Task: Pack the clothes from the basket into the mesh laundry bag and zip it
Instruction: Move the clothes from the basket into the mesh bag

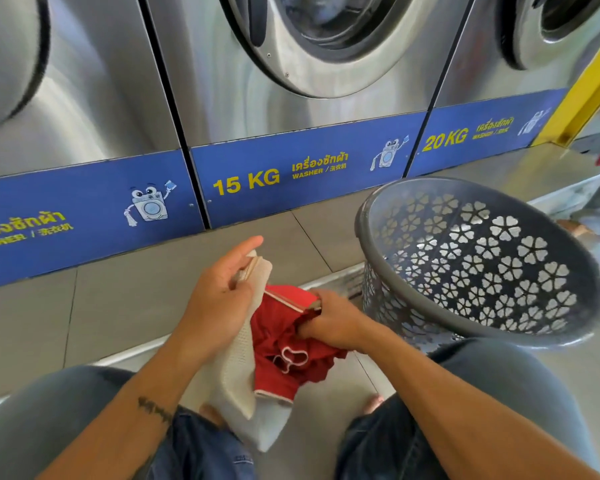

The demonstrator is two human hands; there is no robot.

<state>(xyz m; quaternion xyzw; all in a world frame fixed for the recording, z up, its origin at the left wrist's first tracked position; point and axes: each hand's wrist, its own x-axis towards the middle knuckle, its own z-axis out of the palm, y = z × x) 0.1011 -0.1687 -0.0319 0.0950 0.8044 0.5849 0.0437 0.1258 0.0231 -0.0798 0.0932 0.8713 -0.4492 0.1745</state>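
Mesh laundry bag (238, 372): white, held over the lap between the knees, mouth up and part open, lower end hanging toward the floor.
Red garment (288, 348): mostly inside the bag, bunched, a white-edged fold showing at the opening.
Left hand (219, 299): fingers closed on the far end of the bag's zip edge, forefinger stretched forward; tattooed forearm.
Right hand (329, 320): fingers pinched shut at the near end of the zip edge, knuckles pressed against the red cloth.
Basket (371, 216): grey plastic, flower cut-outs, tipped on its side just right of the hands; no clothes visible inside.
Floor (118, 299): grey tile, bare to the left.
Washers (291, 98): steel, in a row ahead, blue labels reading 15 KG and 20 KG.
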